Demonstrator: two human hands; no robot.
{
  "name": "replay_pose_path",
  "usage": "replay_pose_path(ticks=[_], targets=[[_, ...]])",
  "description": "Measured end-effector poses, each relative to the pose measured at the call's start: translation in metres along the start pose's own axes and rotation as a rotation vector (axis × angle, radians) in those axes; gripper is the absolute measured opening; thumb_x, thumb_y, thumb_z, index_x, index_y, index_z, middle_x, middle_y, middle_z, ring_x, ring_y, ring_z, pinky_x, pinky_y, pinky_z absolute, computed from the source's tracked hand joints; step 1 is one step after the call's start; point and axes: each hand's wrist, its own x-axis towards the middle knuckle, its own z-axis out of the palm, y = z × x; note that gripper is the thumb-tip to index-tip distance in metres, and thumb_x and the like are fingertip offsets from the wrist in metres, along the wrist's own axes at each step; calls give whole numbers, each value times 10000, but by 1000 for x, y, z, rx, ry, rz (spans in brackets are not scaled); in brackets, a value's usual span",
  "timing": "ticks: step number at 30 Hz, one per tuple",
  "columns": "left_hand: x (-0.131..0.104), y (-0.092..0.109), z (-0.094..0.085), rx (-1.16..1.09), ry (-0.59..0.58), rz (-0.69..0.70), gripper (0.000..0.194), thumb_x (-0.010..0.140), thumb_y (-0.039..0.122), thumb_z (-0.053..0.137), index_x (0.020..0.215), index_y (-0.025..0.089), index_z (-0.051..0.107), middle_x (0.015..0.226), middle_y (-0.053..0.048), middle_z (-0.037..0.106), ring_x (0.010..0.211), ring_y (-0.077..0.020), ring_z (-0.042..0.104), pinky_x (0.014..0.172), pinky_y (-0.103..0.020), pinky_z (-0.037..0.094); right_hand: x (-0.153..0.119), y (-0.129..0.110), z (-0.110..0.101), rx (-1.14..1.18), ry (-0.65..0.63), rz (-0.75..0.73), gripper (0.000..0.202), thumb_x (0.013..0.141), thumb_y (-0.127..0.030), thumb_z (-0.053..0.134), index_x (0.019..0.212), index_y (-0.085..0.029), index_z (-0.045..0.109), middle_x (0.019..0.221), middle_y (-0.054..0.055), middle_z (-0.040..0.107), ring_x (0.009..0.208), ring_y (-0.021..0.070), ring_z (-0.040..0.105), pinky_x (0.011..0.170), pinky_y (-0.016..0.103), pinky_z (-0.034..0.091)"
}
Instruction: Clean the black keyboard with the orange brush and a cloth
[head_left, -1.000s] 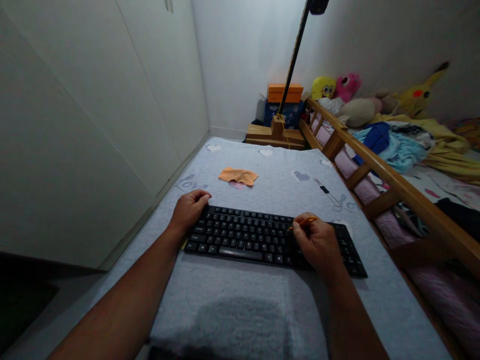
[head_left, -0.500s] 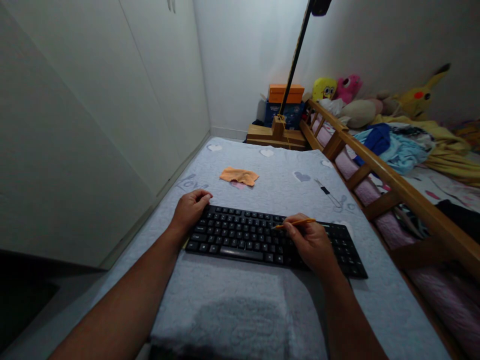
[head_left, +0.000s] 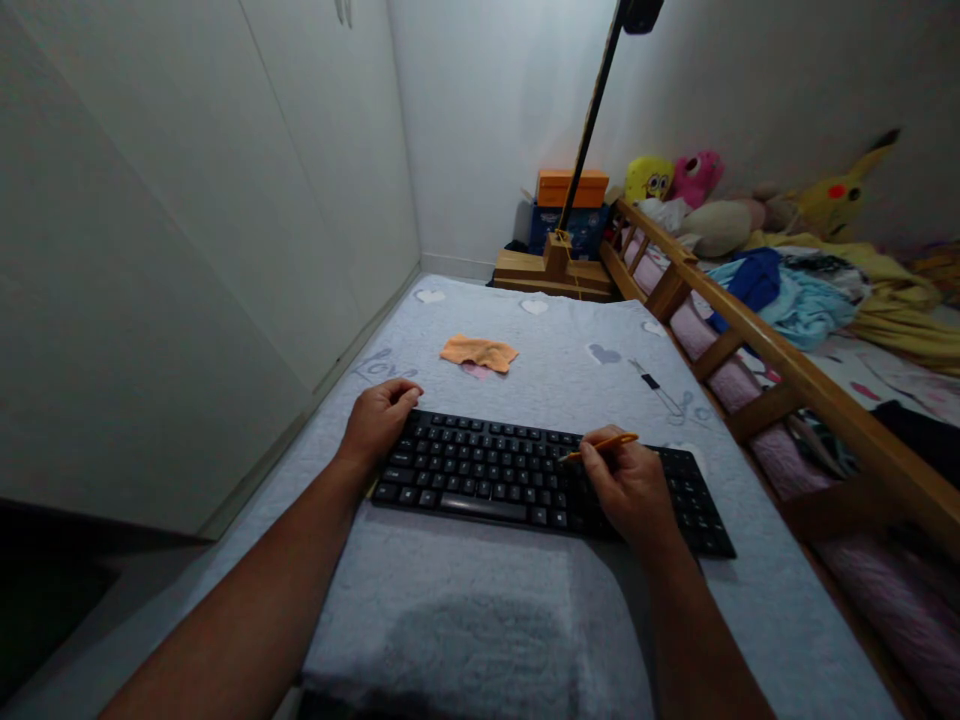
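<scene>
We pinch a slim orange tool (head_left: pixel 619 440) in our right hand (head_left: pixel 628 480), likely for control, above the keyboard (head_left: pixel 487 460) on the quilted cover (head_left: pixel 450 565), our left hand (head_left: pixel 375 422), grip unclear, apparently steadying its left end.

Left forearm (head_left: pixel 255 580) and right forearm (head_left: pixel 694 620) are bare; left hand (head_left: pixel 379 420) and right hand (head_left: pixel 628 482) likewise.

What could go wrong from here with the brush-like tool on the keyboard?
The right hand holds the slim orange tool with its tip right at the keys of the keyboard; too much force might catch or scratch a keycap.
The keyboard lies on a soft, quilted cover, so it could shift; the left hand is only at its left end.
The wire tool lies loose beyond the keyboard and might get knocked by a wide sweep of the right hand.
</scene>
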Motion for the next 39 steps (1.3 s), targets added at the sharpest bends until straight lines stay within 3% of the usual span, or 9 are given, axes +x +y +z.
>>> replay_pose_path(ticks=[8, 20, 28, 39], targets=[[0, 3, -1, -7, 11, -10, 304, 785, 434, 579, 843, 178, 730, 820, -34, 741, 777, -208, 656, 745, -301, 494, -2, -6, 10, 48, -76, -54, 174, 949, -232, 510, 832, -191, 632, 771, 33, 650, 709, 170, 625, 673, 281, 462], [-1, 2, 1, 8, -14, 4, 276, 797, 419, 571, 838, 193, 725, 842, -41, 747, 819, -225, 667, 763, -306, 489, -2, -8, 14, 122, -91, -41, 161, 947, -244, 532, 849, -199, 652, 813, 40, 677, 758, 182, 646, 712, 298, 478], [-1, 3, 0, 7, -29, -12, 292, 789, 430, 576, 841, 187, 728, 836, -47, 747, 797, -228, 667, 747, -310, 485, -2, -6, 19, 262, -134, 64, 167, 925, -272, 585, 884, -199, 731, 844, 42, 721, 799, 187, 674, 759, 314, 509], [-1, 3, 0, 3, -35, -11, 280, 785, 422, 578, 830, 191, 731, 833, -50, 751, 788, -232, 667, 756, -322, 488, -3, -9, 29, 561, -159, 277, 224, 883, -383, 641, 939, -189, 738, 767, 51, 754, 711, 189, 699, 632, 302, 552]])
